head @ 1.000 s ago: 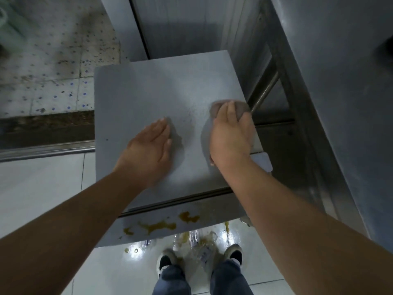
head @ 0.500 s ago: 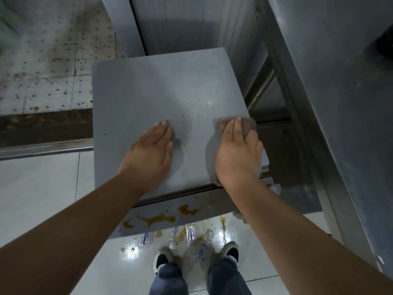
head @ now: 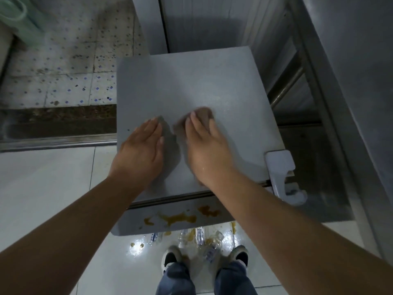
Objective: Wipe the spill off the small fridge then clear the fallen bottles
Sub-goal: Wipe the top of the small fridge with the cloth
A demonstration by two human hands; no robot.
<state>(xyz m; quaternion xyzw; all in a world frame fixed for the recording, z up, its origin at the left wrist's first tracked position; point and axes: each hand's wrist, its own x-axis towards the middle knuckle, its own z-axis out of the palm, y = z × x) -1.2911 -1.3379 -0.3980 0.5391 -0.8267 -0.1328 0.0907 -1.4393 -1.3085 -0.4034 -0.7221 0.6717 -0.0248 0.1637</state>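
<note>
Your left hand [head: 140, 154] lies flat and released on the flat grey top of the small fridge [head: 191, 86], probably to brace you, while your right hand [head: 207, 150] presses a brownish wiping cloth [head: 204, 112] against that top, so that grip holds the cloth under the palm and fingers. The yellow-brown spill [head: 180, 218] sits below both hands on the fridge's front face, untouched, and the clear plastic fallen bottles [head: 200, 235] lie on the white tiled floor [head: 42, 188] between your shoes [head: 170, 256].
</note>
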